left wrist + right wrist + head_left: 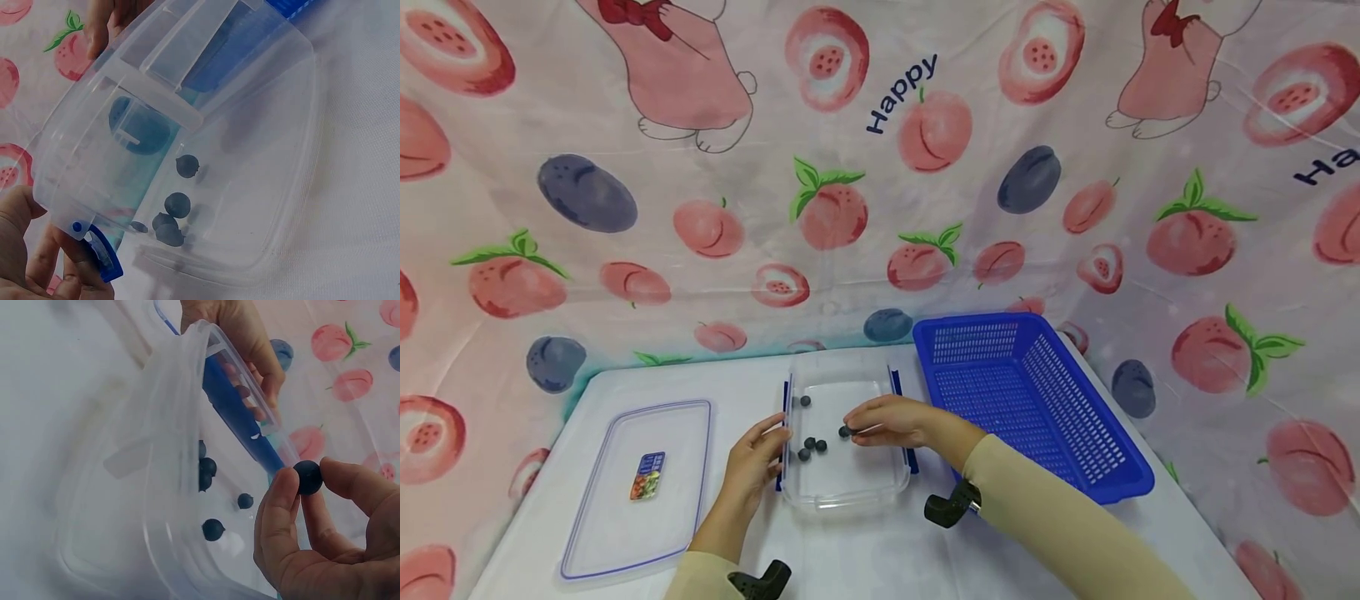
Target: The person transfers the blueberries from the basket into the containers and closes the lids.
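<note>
Head view has a clear container (857, 487) on the white table (880, 567), dark berries (810, 443) loose inside it. The right hand (891, 421), over the container, pinches one berry (308, 477) between thumb and fingertips (clearest from the right wrist). The left hand (752, 462) holds the container's left side, thumb and fingers by a blue latch (107, 255). Left of the container lies the clear lid (681, 467); right of it stands the blue basket (1071, 400).

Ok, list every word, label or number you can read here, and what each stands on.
"Happy": on the patterned backdrop cloth.
"Ha": same cloth, at the right edge, cut off by the frame.
Label on the clear lid: print too small to read.
Wrist views: no readable text.
</note>
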Motion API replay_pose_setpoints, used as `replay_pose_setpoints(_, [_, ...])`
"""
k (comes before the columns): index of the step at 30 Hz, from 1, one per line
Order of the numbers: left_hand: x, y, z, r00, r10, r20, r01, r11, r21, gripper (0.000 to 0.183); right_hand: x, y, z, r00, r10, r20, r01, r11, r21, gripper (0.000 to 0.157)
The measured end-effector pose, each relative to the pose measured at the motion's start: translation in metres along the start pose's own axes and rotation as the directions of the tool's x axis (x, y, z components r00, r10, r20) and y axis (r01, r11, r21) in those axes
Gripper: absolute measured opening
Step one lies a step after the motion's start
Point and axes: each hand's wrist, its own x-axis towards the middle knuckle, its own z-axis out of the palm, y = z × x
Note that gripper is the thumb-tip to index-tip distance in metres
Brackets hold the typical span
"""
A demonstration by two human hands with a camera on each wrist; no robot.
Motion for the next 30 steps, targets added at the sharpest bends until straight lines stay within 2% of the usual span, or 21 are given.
replay_pose_setpoints(12, [0.001, 0.003, -0.001, 1.000, -0.001, 0.014, 0.001, 1.000, -0.005, 0.051, 0.013, 0.005, 0.017, 0.997, 0.029, -0.073, -0.039, 0.989, -0.140, 0.036])
replay_pose_setpoints(19, [0.002, 0.002, -0.001, 1.000, 0.002, 0.015, -0.002, 1.000, -0.010, 0.051, 0.021, 0.014, 0.024, 0.992, 0.030, -0.120, -0.048, 0.988, -0.144, 0.031])
replay_pose_setpoints(30, [0.001, 0.002, -0.001, 1.000, 0.005, 0.017, -0.005, 1.000, -0.008, 0.050, 0.023, 0.018, 0.027, 0.986, 0.025, -0.163, -0.053, 0.984, -0.168, 0.028])
